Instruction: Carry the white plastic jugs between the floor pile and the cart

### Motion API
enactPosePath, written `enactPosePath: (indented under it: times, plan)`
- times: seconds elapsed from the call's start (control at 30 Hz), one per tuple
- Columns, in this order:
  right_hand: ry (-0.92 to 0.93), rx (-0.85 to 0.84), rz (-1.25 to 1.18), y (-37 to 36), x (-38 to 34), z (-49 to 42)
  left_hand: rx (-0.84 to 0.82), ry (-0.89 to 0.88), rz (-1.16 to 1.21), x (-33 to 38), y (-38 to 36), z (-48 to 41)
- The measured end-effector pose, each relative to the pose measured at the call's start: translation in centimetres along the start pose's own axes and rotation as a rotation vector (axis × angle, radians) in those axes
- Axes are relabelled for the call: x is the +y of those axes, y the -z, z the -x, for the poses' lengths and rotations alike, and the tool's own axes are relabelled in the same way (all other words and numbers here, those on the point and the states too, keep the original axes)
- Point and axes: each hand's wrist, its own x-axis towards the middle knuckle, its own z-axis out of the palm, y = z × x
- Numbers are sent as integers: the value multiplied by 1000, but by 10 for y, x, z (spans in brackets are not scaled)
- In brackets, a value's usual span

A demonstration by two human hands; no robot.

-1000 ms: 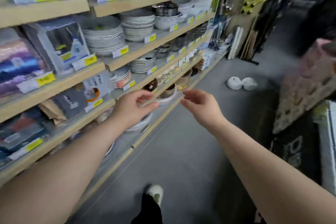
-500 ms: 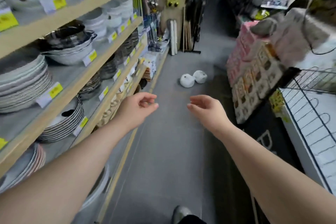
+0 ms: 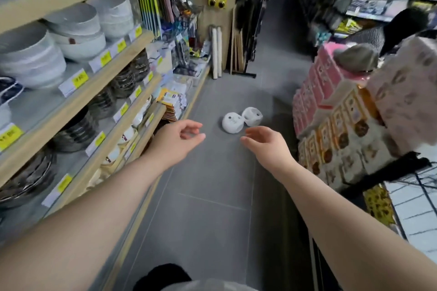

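view: swung off the bowl shelf [image 3: 78, 101] to face down the aisle
left hand [image 3: 176, 140]: empty, fingers loose
right hand [image 3: 264, 144]: same
white round things [image 3: 233, 122]: on the floor just past both hands, closer now

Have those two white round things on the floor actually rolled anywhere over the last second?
No. The two white round things lie at the same spot on the grey floor, in front of the leaning white rolls. Only the camera swung.
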Motion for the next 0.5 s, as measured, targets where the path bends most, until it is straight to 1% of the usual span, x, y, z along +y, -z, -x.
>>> enactPosePath:
  times: [0.2,0.33,0.5]
  plan:
    - [-31,-1,-22,-5,3,-134,-33,29,12,-16,-10,-138]
    - [-80,27,-51,-12,4,-228,-70,4,-14,-27,-15,-249]
    - [-158,107,-78,-13,1,-340,-154,-1,-33,-26,-28,-381]
